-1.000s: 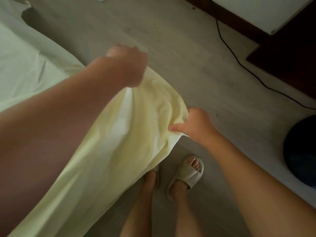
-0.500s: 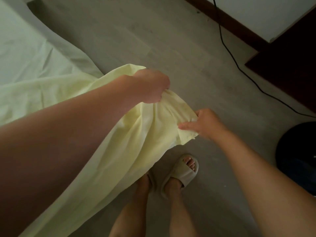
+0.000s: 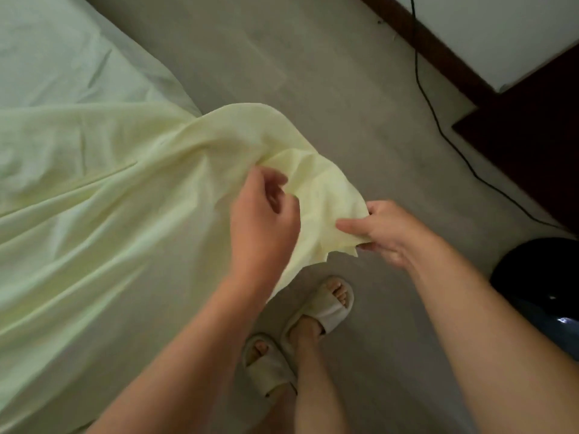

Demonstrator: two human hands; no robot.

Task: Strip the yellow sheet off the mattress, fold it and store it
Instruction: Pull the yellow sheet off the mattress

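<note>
Covering most of the frame's background, the grey floor (image 3: 313, 73) is running from the bed to a dark skirting board (image 3: 416, 36) along the white wall (image 3: 501, 26) at upper right. Occupying the left side, the mattress (image 3: 47, 51) is lying still dressed in pale fabric at its far end. Draping from the mattress top over its near edge, the yellow sheet (image 3: 109, 214) is hanging in long folds toward the floor, with one loose corner being lifted clear of the bed between the two hands. Standing at right, a piece of dark brown furniture (image 3: 539, 145) is sitting against the wall, and a round dark blue object (image 3: 545, 292) is resting on the floor below it; its nature cannot be told. A black cable (image 3: 438, 126) is trailing across the floor between them. The left hand (image 3: 263, 223) is gripping a bunch of the sheet, its fingers curling round the gathered cloth with the back of the hand facing the camera. The right hand (image 3: 385, 233) is pinching the sheet's corner edge between thumb and curled fingers. Beneath the hands, two feet are standing in pale slippers (image 3: 322, 305) on the floor, just beside the hanging cloth.
</note>
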